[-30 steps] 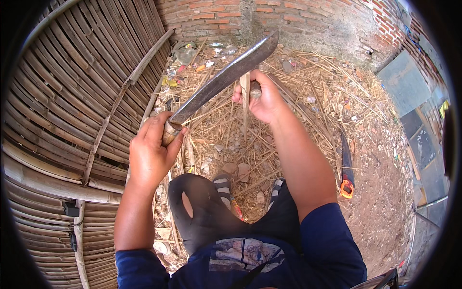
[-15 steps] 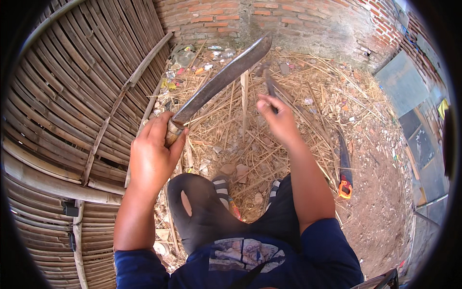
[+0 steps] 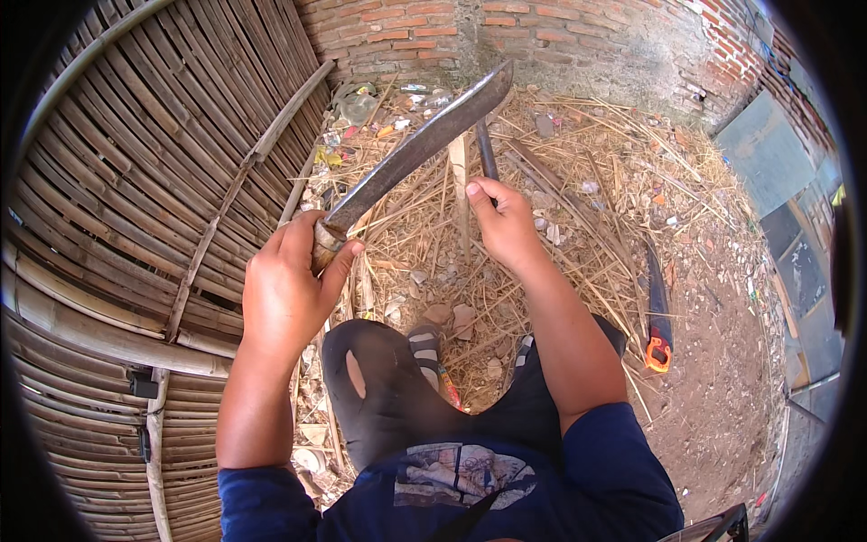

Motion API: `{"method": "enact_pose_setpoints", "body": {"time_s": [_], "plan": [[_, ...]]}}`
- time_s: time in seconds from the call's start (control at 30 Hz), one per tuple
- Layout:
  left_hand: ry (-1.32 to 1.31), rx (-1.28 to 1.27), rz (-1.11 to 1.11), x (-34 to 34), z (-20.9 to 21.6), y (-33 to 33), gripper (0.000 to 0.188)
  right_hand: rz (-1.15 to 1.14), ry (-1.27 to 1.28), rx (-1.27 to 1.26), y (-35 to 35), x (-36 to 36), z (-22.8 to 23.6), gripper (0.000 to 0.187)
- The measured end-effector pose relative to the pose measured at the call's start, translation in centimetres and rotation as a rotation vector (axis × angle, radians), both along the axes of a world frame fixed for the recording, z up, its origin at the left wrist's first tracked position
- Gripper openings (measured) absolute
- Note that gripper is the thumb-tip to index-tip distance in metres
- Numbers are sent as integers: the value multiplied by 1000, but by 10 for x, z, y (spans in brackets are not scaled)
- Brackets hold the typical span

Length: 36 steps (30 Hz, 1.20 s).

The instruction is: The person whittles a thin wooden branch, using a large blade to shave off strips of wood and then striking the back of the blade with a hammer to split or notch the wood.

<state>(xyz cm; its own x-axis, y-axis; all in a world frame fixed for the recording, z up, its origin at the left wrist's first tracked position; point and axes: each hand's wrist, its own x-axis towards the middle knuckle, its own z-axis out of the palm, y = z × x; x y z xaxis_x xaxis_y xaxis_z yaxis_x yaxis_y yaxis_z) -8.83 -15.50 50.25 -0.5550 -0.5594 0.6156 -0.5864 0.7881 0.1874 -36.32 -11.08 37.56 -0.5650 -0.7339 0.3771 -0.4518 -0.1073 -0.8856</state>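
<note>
My left hand (image 3: pixel 293 271) is closed around the wooden handle of a machete (image 3: pixel 420 144). Its broad, curved blade slants up and away to the right. My right hand (image 3: pixel 498 217) grips the dark handle of a hammer (image 3: pixel 488 152). The hammer's upper end meets the blade's outline near the tip, and its head is hidden behind the blade. Below the blade stands a pale, split piece of wood (image 3: pixel 460 167), its top at the blade's lower edge. Whether the blade is sunk into it, I cannot tell.
A handsaw (image 3: pixel 658 312) with an orange and black handle lies on the ground at right. Straw, split sticks and litter (image 3: pixel 578 181) cover the ground ahead. A bamboo slat wall (image 3: pixel 163 181) rises close at left, a brick wall (image 3: pixel 578 54) beyond. Grey panels (image 3: pixel 768 154) stand at right.
My right hand has shifted a little left and down, and the hammer has swung to the machete blade's far part. The left hand and machete have hardly moved.
</note>
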Motion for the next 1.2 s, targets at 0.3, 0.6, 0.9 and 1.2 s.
{"method": "enact_pose_setpoints", "body": {"time_s": [0.3, 0.6, 0.9, 1.2], "plan": [[30, 194, -152, 12, 2, 5, 33, -60, 4, -16, -6, 13, 1, 34], [24, 258, -188, 17, 6, 19, 41, -49, 9, -28, -4, 15, 3, 32], [30, 218, -100, 14, 3, 26, 40, -199, -84, -14, 71, 9, 60, 57], [80, 157, -75, 5, 0, 48, 39, -185, 389, -153, 162, 8, 161, 50]]}}
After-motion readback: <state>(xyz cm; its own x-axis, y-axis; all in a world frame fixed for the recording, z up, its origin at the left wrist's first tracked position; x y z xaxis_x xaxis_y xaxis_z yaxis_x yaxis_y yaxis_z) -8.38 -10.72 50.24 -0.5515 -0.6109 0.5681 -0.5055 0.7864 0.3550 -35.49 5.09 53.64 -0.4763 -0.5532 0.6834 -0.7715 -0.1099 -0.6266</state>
